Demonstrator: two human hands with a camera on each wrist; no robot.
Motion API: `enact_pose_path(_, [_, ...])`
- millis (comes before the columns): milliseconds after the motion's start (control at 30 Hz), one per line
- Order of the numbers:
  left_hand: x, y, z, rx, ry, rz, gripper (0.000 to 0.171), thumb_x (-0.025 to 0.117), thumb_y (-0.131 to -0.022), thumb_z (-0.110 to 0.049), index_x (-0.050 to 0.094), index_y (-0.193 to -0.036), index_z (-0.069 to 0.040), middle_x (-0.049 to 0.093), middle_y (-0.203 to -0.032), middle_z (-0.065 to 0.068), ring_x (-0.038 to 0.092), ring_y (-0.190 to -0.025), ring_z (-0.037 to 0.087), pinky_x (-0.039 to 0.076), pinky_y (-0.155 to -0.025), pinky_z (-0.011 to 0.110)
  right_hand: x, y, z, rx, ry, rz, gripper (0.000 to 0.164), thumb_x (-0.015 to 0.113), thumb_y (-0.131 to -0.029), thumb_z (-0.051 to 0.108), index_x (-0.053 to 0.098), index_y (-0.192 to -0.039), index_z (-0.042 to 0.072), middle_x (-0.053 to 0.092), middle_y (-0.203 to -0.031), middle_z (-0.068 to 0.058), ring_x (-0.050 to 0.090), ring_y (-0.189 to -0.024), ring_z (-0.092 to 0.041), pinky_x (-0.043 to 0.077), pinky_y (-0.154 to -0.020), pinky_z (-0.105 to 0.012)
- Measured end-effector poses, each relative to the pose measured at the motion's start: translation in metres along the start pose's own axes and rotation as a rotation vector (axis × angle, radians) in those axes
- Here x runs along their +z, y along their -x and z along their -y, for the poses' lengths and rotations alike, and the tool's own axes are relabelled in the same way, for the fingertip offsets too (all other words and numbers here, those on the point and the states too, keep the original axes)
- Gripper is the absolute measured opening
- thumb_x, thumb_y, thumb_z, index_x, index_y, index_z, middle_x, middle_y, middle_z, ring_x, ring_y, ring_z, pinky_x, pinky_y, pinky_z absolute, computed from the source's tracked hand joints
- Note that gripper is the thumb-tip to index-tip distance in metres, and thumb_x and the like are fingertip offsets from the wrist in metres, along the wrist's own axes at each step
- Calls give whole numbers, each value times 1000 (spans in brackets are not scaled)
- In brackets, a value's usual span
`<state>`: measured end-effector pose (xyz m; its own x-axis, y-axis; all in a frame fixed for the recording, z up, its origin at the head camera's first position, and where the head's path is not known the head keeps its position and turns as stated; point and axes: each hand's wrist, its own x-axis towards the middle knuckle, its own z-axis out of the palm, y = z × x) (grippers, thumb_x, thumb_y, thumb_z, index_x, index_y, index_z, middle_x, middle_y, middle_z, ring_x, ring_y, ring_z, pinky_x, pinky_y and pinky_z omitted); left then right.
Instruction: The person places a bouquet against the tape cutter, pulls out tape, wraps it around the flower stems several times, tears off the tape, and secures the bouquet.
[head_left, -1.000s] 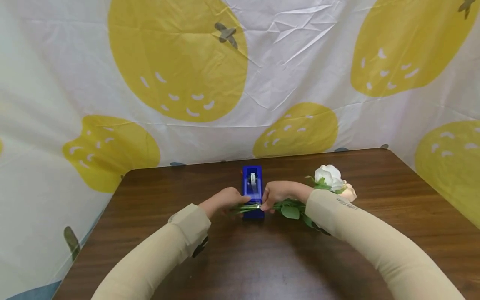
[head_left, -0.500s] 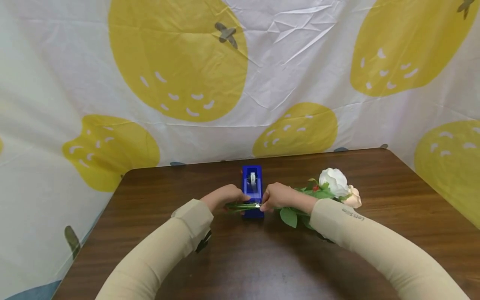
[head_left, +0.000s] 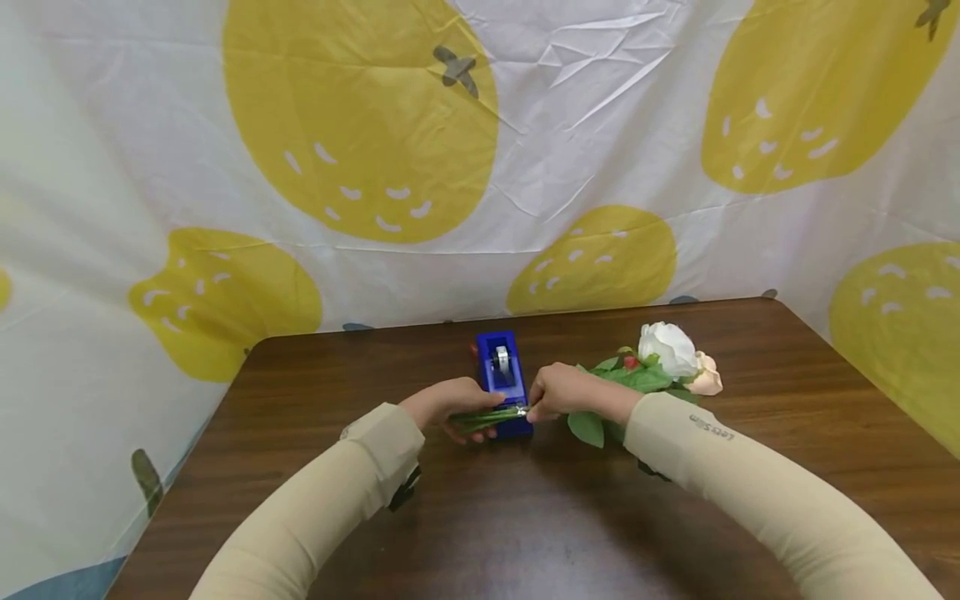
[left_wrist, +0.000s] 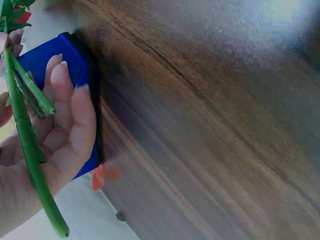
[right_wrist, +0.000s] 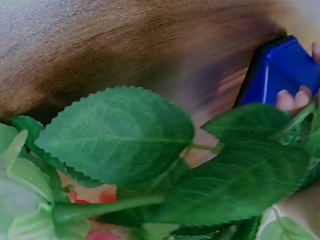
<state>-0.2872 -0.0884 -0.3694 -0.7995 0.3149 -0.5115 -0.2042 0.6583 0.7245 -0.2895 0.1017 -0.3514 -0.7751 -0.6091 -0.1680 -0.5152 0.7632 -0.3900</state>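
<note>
Head view: left hand [head_left: 454,400] loosely curled around green stems [head_left: 486,417], right hand [head_left: 560,390] in a pinch on them.

The blue tape dispenser [head_left: 492,337] has turned — far end swung left. The left hand [head_left: 448,402] now shows fingers extended nearside of the flower stems [left_wrist: 39,177]; the white flower [head_left: 667,350] has shifted farther.

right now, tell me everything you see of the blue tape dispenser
The tape dispenser is glossy blue, plastic-looking, with a dark base and a tape roll in its open recess. It stands on the table, turned slightly. The left hand and green stems partly hide its near end; contact is unclear.
</note>
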Motion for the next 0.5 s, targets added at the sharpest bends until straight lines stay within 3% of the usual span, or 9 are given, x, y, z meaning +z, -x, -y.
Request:
enact_pose_path(200, [1, -2, 2, -16, 0, 9, 42, 47, -93, -40, 64, -84, -3, 66, -69, 3, 57, -56, 12, 49, -55, 32, 0, -5, -9, 55, -189, 100, 18, 68, -82, 18, 70, -75, 1, 49, -47, 1, 53, -47, -11, 44, -57, -22])
enact_pose_path(300, [2, -1, -1, -32, -12, 6, 42, 47, -92, -40, 64, -81, -3, 66, -69, 4, 57, -55, 13, 49, -55, 32, -1, -5, -9, 59, -221, 115, 19, 68, -82, 16, 70, -76, -1, 47, -45, 1, 49, -45, -11, 43, -57, -22])
enact_pose_path(500, [-2, 0, -6, -46, -30, -1, 40, 47, -93, -37, 59, -94, 0, 61, -73, 9, 57, -57, 16, 52, -62, 40, -1, -3, -1, 72, -243, 112, 16, 69, -81, 15, 70, -75, 1, 56, -53, -6, 48, -44, -9, 43, -53, -22])
